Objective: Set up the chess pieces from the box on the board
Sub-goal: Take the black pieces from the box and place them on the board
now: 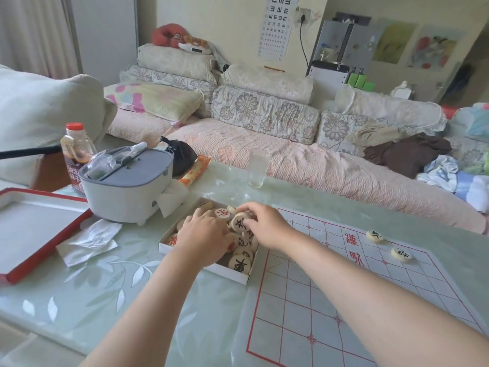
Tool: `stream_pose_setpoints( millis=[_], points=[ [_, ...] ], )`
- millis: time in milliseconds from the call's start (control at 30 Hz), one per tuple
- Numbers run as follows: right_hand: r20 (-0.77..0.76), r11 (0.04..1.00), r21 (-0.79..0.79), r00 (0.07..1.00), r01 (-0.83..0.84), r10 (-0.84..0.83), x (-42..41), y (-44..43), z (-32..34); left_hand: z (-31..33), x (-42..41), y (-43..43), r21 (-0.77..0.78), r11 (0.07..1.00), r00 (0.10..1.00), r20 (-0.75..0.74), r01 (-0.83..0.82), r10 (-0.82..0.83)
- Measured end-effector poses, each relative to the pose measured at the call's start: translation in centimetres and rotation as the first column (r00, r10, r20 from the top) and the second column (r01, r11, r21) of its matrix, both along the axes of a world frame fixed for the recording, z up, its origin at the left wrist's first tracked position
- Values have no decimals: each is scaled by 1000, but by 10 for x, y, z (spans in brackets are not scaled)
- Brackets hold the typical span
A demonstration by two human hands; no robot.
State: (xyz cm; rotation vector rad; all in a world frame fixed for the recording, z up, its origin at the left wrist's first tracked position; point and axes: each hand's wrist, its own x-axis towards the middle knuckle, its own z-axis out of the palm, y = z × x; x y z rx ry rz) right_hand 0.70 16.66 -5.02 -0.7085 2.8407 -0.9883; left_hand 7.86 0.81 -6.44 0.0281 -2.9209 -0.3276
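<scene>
A shallow white box on the glass table holds several round wooden chess pieces with red or black characters. To its right lies the white paper board with red grid lines. Two black-character pieces stand on the board's far right part: one and another. My left hand reaches down into the box among the pieces; what its fingers touch is hidden. My right hand pinches a tilted black-character piece above the box.
A white-grey lidded container stands left of the box, with a sauce bottle behind it and tissues beside it. A red-edged tray lies at the far left. An empty glass stands behind the board. A sofa runs along the table's far side.
</scene>
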Motion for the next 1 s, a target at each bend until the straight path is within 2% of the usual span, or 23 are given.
stream_pose_setpoints(
  millis=[100, 200, 367, 533, 667, 833, 1000],
  points=[
    [36, 993, -104, 998, 47, -44, 4, 16, 4, 5, -1, 5, 153, 987, 997, -52, -50, 59],
    [129, 975, -205, 990, 91, -65, 11, 38, 9, 11, 1, 19, 384, 922, 996, -51, -48, 73],
    [275, 968, -200, 957, 154, -96, 32, 91, 8, 14, 8, 64, 521, 848, 995, -30, 100, -99],
    [330, 956, -84, 913, 282, -240, 62, 153, -4, 9, 15, 115, 555, 802, 943, 90, 219, -320],
    [233, 940, 72, 911, 332, -340, 84, 197, -16, 0, 18, 151, 548, 791, 896, 156, 273, -417],
    [168, 920, 194, 913, 339, -372, 98, 228, -24, -8, 19, 176, 502, 826, 883, 227, 256, -411],
    [110, 904, 326, 939, 275, -326, 105, 228, -25, -17, 14, 180, 359, 893, 901, 233, 271, -367]
  ],
)
